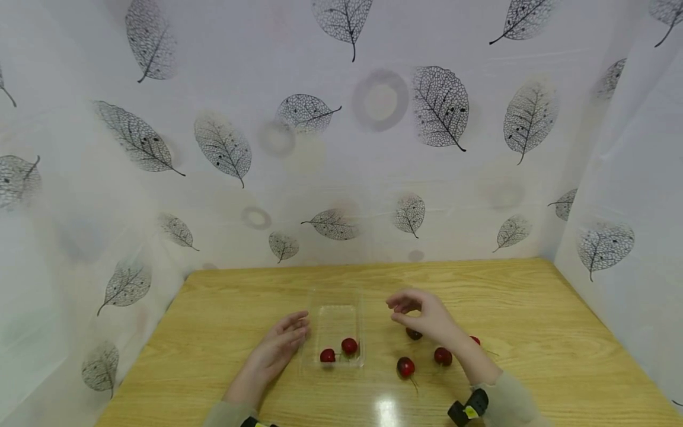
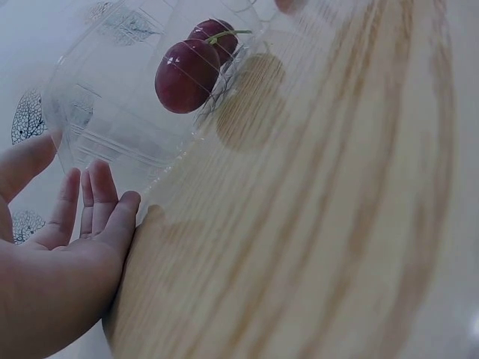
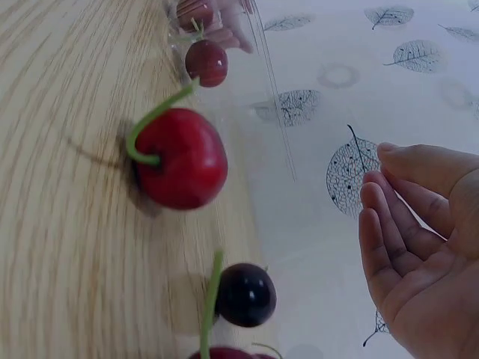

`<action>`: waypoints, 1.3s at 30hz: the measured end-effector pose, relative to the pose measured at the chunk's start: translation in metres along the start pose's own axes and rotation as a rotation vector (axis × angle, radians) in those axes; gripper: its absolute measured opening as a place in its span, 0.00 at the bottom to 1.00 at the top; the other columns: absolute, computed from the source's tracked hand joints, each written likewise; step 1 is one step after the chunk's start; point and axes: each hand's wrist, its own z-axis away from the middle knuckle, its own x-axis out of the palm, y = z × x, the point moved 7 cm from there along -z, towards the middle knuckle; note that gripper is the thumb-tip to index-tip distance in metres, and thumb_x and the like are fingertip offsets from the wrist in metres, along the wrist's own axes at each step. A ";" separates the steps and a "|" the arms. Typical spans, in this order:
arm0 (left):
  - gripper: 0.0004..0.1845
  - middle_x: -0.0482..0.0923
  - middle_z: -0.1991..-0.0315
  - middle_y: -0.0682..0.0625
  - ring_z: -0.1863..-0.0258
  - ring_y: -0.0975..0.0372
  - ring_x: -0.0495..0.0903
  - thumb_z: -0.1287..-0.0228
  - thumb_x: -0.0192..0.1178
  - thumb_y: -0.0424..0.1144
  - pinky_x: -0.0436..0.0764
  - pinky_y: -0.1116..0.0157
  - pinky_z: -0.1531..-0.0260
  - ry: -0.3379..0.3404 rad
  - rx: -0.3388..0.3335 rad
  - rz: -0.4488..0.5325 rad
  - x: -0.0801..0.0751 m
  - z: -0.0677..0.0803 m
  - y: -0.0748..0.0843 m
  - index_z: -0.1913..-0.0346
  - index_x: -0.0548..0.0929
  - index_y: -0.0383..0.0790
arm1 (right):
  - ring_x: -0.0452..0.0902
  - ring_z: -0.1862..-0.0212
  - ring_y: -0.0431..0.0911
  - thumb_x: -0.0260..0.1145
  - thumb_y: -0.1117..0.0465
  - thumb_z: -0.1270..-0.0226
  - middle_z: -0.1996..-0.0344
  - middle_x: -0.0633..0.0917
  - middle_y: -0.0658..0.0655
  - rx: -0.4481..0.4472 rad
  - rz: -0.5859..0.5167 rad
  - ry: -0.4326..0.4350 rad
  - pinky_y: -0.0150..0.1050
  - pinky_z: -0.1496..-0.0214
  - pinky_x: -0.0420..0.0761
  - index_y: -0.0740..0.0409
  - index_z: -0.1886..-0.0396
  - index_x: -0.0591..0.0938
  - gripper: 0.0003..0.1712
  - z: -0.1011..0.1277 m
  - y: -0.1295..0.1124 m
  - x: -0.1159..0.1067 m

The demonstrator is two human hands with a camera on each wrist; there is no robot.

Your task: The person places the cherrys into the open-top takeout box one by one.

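A clear plastic tray (image 1: 335,311) stands on the wooden table (image 1: 533,308) and holds two red cherries (image 1: 349,346), which also show in the left wrist view as cherries (image 2: 187,75). My left hand (image 1: 297,330) lies flat on the table just left of the tray, its fingers (image 2: 97,206) straight and close to the tray's wall. My right hand (image 1: 400,311) hovers right of the tray with its fingers (image 3: 397,232) loosely curled and empty. Under and beside it lie several loose cherries: a dark one (image 1: 413,334) and red ones (image 1: 405,367), (image 1: 443,356).
A leaf-patterned white curtain (image 1: 341,148) closes off the table at the back and on both sides. In the right wrist view a red cherry (image 3: 183,157) and a dark cherry (image 3: 245,294) lie near the tray (image 3: 258,52). Bare wood stretches to the far right.
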 end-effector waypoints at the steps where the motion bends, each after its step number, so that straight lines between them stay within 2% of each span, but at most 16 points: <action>1: 0.29 0.73 0.44 0.57 0.43 0.69 0.78 0.20 0.56 0.29 0.78 0.74 0.38 -0.001 0.000 0.002 0.000 0.000 0.000 0.22 0.63 0.32 | 0.85 0.55 0.36 0.72 0.69 0.29 0.52 0.89 0.67 0.006 0.003 0.004 0.37 0.48 0.87 0.65 0.46 0.86 0.14 0.001 0.002 -0.002; 12: 0.26 0.73 0.44 0.57 0.43 0.68 0.78 0.20 0.55 0.28 0.78 0.73 0.39 -0.003 0.009 0.010 0.000 0.000 0.001 0.24 0.67 0.34 | 0.84 0.56 0.35 0.73 0.66 0.29 0.52 0.89 0.66 0.070 0.026 0.039 0.33 0.53 0.86 0.66 0.45 0.86 0.15 0.015 0.015 -0.024; 25: 0.26 0.73 0.45 0.56 0.44 0.68 0.78 0.21 0.54 0.27 0.78 0.73 0.39 0.004 0.014 0.019 0.000 0.000 0.000 0.24 0.66 0.33 | 0.83 0.58 0.32 0.73 0.67 0.30 0.54 0.90 0.65 0.053 0.072 0.087 0.34 0.54 0.86 0.65 0.47 0.87 0.14 0.029 0.020 -0.045; 33: 0.29 0.71 0.41 0.54 0.41 0.67 0.77 0.20 0.54 0.29 0.78 0.73 0.36 -0.001 0.012 0.011 0.001 0.000 -0.001 0.21 0.62 0.31 | 0.82 0.59 0.31 0.74 0.67 0.31 0.56 0.91 0.60 0.082 0.098 0.102 0.33 0.52 0.87 0.66 0.47 0.86 0.15 0.037 0.026 -0.055; 39: 0.28 0.71 0.41 0.54 0.40 0.67 0.77 0.20 0.54 0.28 0.78 0.73 0.36 -0.002 0.015 0.015 0.000 -0.001 -0.001 0.22 0.63 0.32 | 0.82 0.59 0.30 0.74 0.70 0.33 0.56 0.91 0.63 0.073 0.115 0.116 0.31 0.53 0.87 0.66 0.49 0.87 0.14 0.044 0.032 -0.060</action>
